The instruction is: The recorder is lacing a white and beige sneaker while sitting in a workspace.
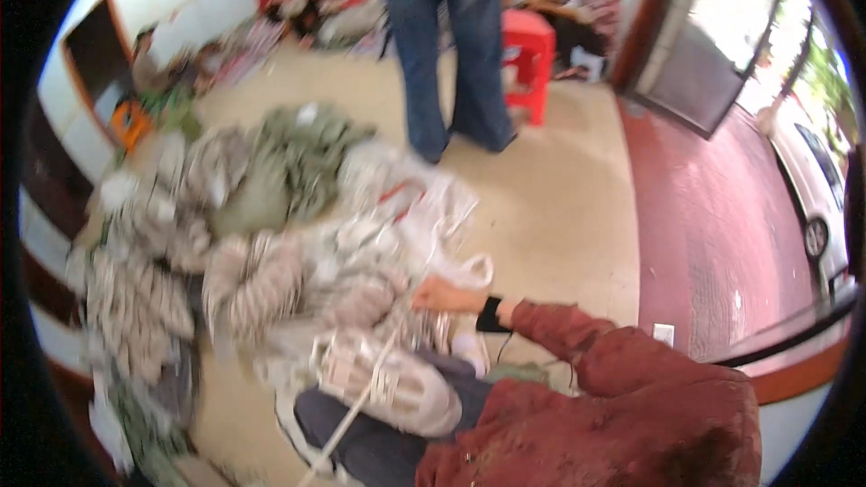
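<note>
My right hand (437,296), in a dark red sleeve with a black band at the wrist, is closed on a pale cord (372,388). The cord runs taut from the fist down to the lower left edge of the view. Below it, a cream item (392,383) with openings and narrow straps rests across my dark-trousered legs; its exact kind is unclear. Just beyond the fist lies a white plastic bag (456,207) with red marks. My left hand does not show.
Heaps of beige bundles (253,280) and olive-green cloth (307,153) cover the floor ahead and left. A person in blue jeans (451,45) stands ahead, near a red stool (532,54). Other people sit along the far walls. An open glass door (708,45) is on the right.
</note>
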Demonstrator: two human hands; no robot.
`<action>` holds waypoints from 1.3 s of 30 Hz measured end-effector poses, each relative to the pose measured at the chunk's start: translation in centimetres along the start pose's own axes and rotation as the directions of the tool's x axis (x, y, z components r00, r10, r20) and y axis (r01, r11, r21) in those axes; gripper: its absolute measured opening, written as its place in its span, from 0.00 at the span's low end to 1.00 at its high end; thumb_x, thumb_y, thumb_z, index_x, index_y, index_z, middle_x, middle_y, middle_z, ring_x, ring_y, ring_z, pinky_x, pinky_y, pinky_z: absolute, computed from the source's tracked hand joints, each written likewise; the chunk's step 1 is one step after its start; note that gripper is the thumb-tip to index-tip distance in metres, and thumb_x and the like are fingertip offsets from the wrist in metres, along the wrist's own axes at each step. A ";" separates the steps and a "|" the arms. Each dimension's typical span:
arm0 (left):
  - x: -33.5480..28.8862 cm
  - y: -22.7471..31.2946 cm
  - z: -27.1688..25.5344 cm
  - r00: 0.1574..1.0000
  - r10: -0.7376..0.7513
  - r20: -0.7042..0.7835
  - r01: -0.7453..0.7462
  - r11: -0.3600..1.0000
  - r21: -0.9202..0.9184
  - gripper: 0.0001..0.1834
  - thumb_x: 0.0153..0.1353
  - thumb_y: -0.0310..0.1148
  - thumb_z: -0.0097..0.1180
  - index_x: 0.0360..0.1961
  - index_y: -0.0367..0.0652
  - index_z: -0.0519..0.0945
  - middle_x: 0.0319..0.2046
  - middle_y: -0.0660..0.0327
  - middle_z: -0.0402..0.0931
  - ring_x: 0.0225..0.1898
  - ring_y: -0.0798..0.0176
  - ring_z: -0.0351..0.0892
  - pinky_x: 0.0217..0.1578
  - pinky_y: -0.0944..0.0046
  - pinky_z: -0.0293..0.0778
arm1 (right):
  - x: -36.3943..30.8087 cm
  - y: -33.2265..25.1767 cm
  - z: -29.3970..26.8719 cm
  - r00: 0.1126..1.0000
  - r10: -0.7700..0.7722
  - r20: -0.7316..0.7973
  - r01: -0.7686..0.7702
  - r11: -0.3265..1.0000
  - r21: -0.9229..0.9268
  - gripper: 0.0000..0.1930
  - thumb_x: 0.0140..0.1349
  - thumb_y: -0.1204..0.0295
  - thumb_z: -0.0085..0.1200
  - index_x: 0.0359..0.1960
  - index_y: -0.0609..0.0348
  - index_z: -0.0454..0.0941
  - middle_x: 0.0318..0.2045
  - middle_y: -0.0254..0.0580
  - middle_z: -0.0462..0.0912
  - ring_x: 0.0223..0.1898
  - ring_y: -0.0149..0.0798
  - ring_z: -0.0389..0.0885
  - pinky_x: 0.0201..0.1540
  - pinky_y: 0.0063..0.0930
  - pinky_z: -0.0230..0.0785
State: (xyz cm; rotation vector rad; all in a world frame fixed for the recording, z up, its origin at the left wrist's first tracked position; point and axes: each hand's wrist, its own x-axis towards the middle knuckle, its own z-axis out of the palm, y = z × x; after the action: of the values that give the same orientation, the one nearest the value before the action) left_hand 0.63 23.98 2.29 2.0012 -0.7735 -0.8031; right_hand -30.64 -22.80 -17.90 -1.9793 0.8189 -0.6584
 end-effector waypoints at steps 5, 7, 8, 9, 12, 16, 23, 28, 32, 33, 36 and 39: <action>4.5 -0.9 1.7 0.973 0.161 -0.168 -0.175 0.981 -0.077 0.22 0.70 0.40 0.52 0.58 0.35 0.71 0.53 0.48 0.74 0.55 0.52 0.73 0.55 0.57 0.69 | -1.1 -2.3 -2.7 0.866 0.491 0.096 -0.494 0.809 0.319 0.12 0.60 0.69 0.54 0.29 0.66 0.84 0.17 0.38 0.82 0.15 0.27 0.77 0.17 0.21 0.69; 7.5 -0.7 1.8 0.961 0.230 -0.154 -0.249 0.961 -0.118 0.22 0.70 0.40 0.52 0.58 0.35 0.71 0.53 0.49 0.74 0.54 0.52 0.73 0.55 0.57 0.70 | -1.5 -0.6 -4.1 0.843 0.537 0.035 -0.508 0.773 0.380 0.12 0.60 0.69 0.54 0.29 0.66 0.84 0.17 0.39 0.82 0.14 0.27 0.77 0.17 0.21 0.69; 9.0 -0.9 1.9 0.954 0.258 -0.154 -0.279 0.950 -0.138 0.22 0.70 0.40 0.52 0.58 0.35 0.71 0.53 0.49 0.74 0.54 0.52 0.73 0.55 0.57 0.70 | -1.6 0.2 -4.7 0.833 0.553 0.017 -0.503 0.744 0.440 0.12 0.60 0.69 0.54 0.29 0.67 0.84 0.18 0.40 0.83 0.14 0.27 0.76 0.17 0.21 0.69; 10.1 -0.9 1.8 0.947 0.281 -0.157 -0.305 0.940 -0.154 0.22 0.70 0.40 0.51 0.58 0.35 0.71 0.53 0.49 0.74 0.54 0.53 0.73 0.55 0.57 0.70 | -1.7 0.7 -5.5 0.806 0.592 -0.010 -0.521 0.717 0.464 0.11 0.58 0.70 0.57 0.28 0.67 0.83 0.19 0.44 0.83 0.13 0.31 0.77 0.15 0.23 0.70; 13.8 -1.2 1.1 0.925 0.346 -0.155 -0.373 0.906 -0.202 0.22 0.70 0.40 0.51 0.58 0.35 0.71 0.52 0.50 0.74 0.54 0.54 0.73 0.54 0.58 0.70 | -2.5 4.2 -7.8 0.798 0.602 -0.009 -0.460 0.618 0.638 0.10 0.59 0.69 0.58 0.32 0.67 0.82 0.26 0.49 0.85 0.20 0.33 0.81 0.22 0.26 0.74; 17.9 -1.4 0.0 0.898 0.414 -0.149 -0.440 0.858 -0.266 0.22 0.70 0.39 0.50 0.58 0.35 0.71 0.51 0.52 0.73 0.53 0.55 0.73 0.54 0.58 0.70 | -4.1 8.5 -10.8 0.946 0.300 -0.127 -0.227 0.887 0.403 0.13 0.62 0.67 0.56 0.38 0.67 0.79 0.35 0.53 0.85 0.29 0.37 0.84 0.30 0.28 0.77; 24.9 -2.1 -2.3 0.851 0.505 -0.144 -0.520 0.771 -0.369 0.22 0.70 0.39 0.49 0.58 0.35 0.72 0.50 0.54 0.73 0.52 0.57 0.73 0.53 0.60 0.71 | -6.0 7.2 -17.9 0.699 0.706 -0.115 -0.290 0.427 0.856 0.12 0.68 0.70 0.47 0.45 0.67 0.77 0.43 0.54 0.83 0.42 0.44 0.84 0.44 0.32 0.78; 28.5 -3.3 -3.9 0.826 0.542 -0.155 -0.550 0.716 -0.430 0.21 0.70 0.38 0.48 0.58 0.34 0.72 0.49 0.55 0.73 0.52 0.58 0.73 0.52 0.60 0.71 | -8.4 5.6 -22.4 0.850 0.447 -0.279 -0.431 0.894 0.121 0.13 0.71 0.69 0.43 0.43 0.67 0.76 0.45 0.52 0.81 0.47 0.46 0.82 0.50 0.35 0.77; 31.9 -2.6 -4.8 0.801 0.583 -0.140 -0.569 0.667 -0.482 0.21 0.71 0.38 0.47 0.58 0.34 0.72 0.49 0.56 0.73 0.51 0.59 0.73 0.52 0.61 0.71 | -9.1 8.3 -25.2 0.619 0.698 -0.361 -0.022 0.475 0.880 0.12 0.70 0.70 0.44 0.49 0.67 0.71 0.44 0.52 0.79 0.50 0.49 0.80 0.56 0.42 0.74; 32.4 -2.4 -5.0 0.795 0.591 -0.139 -0.573 0.654 -0.494 0.21 0.71 0.38 0.47 0.58 0.34 0.72 0.49 0.57 0.73 0.51 0.59 0.73 0.51 0.61 0.72 | -9.6 8.3 -26.1 0.605 0.703 -0.375 0.055 0.432 0.900 0.12 0.70 0.71 0.44 0.48 0.66 0.70 0.43 0.52 0.78 0.49 0.48 0.80 0.56 0.43 0.74; 33.2 -2.1 -5.3 0.783 0.608 -0.132 -0.573 0.622 -0.533 0.21 0.71 0.38 0.46 0.58 0.34 0.72 0.48 0.57 0.73 0.51 0.60 0.74 0.51 0.62 0.72 | -11.6 8.8 -28.1 0.628 0.627 -0.461 0.189 0.452 0.872 0.09 0.69 0.71 0.45 0.44 0.65 0.71 0.38 0.47 0.78 0.41 0.44 0.80 0.50 0.39 0.76; 34.1 -1.3 -5.3 0.768 0.630 -0.113 -0.567 0.588 -0.576 0.21 0.71 0.38 0.46 0.58 0.34 0.72 0.47 0.58 0.73 0.50 0.61 0.74 0.51 0.62 0.72 | -13.1 9.5 -30.6 0.562 0.667 -0.490 0.237 0.438 0.867 0.09 0.67 0.71 0.45 0.42 0.64 0.73 0.35 0.46 0.79 0.34 0.40 0.80 0.38 0.33 0.76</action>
State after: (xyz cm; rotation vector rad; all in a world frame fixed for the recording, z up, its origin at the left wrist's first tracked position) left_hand 25.64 1.34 -5.13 1.0298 -1.0364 -0.6233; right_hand -63.46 -32.61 -13.21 -0.4303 0.9561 -1.4916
